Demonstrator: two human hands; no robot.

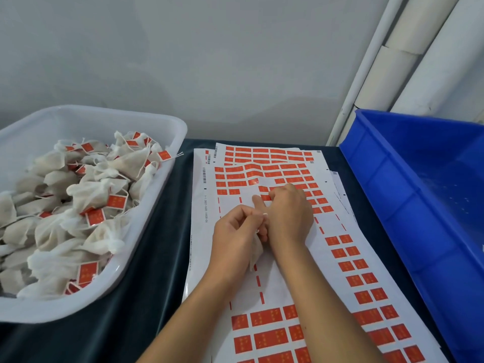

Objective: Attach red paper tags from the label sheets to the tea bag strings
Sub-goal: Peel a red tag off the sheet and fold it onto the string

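Pinching string [264,215] in left hand [235,234], right hand [288,213] fingers curled on label sheet [277,279], its hold unclear

A dark-covered desk [162,258] carries a white tub [146,231] at left, label sheets [282,273] in the middle, a blue crate [419,205] at right.

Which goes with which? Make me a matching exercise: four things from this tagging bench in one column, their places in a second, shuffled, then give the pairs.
Things
1. white tub
2. blue crate
3. label sheets
4. untagged tea bag

Places
A. flat on the dark cloth in the middle, under both hands
B. at the right edge of the table
C. held in the left hand, hanging below it
D. at the left, heaped with tagged tea bags

Pairs: 1-D, 2-B, 3-A, 4-C
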